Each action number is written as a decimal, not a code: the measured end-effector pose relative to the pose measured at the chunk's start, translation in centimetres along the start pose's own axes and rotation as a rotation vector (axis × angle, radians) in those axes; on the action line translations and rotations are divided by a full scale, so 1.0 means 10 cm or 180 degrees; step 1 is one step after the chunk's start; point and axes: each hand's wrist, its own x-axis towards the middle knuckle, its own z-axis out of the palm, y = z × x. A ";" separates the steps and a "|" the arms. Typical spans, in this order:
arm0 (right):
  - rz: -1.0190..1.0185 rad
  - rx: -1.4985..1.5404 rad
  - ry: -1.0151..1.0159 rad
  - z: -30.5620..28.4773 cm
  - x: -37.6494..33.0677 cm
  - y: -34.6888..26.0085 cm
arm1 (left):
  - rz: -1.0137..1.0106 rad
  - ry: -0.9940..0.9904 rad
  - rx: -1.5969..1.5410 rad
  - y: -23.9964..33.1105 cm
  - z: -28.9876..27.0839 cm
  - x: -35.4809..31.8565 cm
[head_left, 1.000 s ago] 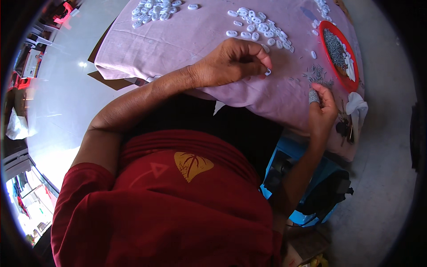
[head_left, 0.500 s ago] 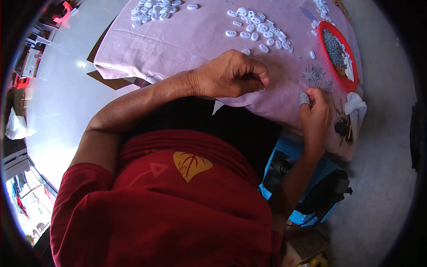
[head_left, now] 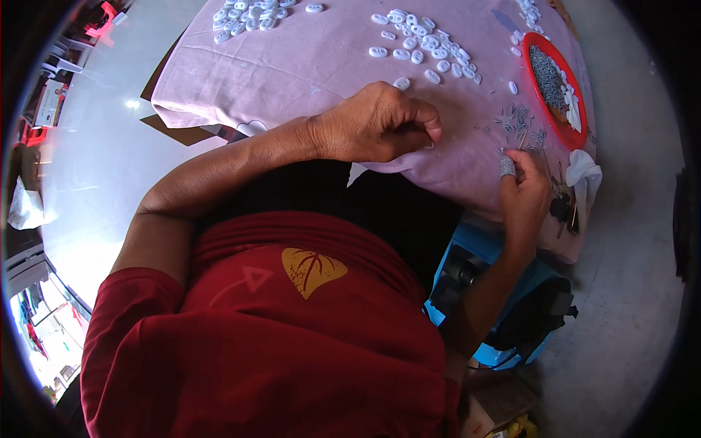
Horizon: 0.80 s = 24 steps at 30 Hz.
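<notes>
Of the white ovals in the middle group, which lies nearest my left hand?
The white oval just above your left hand, lowest in the picture; the other ovals lie farther up.

Ovals [head_left: 252, 24] on table [head_left: 307, 66] far left, more ovals [head_left: 439, 53] far middle; dish [head_left: 574, 141] right, pins [head_left: 544, 77] in it; loose pins [head_left: 519, 117] left of dish, beyond right hand [head_left: 524, 182].

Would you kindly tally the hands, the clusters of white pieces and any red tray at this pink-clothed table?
Hands: 2 (left hand, right hand)
Clusters of small white oval plastic-looking pieces: 3 (left, middle, right)
Shallow red plastic-looking tray: 1
Total: 6
</notes>
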 end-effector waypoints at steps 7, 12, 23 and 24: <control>-0.0115 0.0111 -0.0026 -0.01 0.00 -0.01 | 0.0020 0.0008 0.0042 0.00 0.00 -0.01; 0.0072 0.0031 0.0072 -0.01 0.02 -0.01 | 0.0020 0.0112 -0.0061 -0.04 -0.01 -0.01; -0.0330 -0.0473 -0.0725 -0.08 0.24 -0.18 | 0.0045 0.0125 -0.0104 -0.03 -0.01 0.00; -0.0341 -0.0474 -0.0725 -0.08 0.24 -0.18 | 0.0044 0.0136 -0.0100 -0.03 -0.02 0.00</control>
